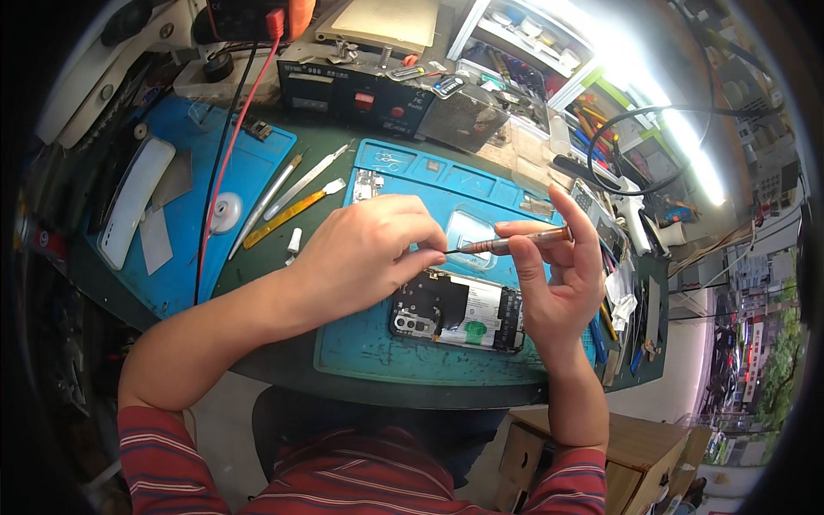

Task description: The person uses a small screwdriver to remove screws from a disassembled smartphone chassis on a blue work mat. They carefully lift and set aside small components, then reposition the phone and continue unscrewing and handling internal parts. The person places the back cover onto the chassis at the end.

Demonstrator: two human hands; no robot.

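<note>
My right hand holds a slim screwdriver with a reddish-brown handle, thumb and index finger round it, its shaft pointing left. My left hand is closed in a pinch at the screwdriver's tip; anything small between those fingertips is hidden. Just below both hands lies an opened smartphone with its battery and rear camera block showing. It rests on a blue silicone work mat. A clear, shallow tray sits on the mat behind the screwdriver.
Left of the mat lie an orange-handled pry tool, other slim tools and a small white bottle. A second blue mat bears a white phone cover. Red and black cables hang across it. A black bench unit stands behind.
</note>
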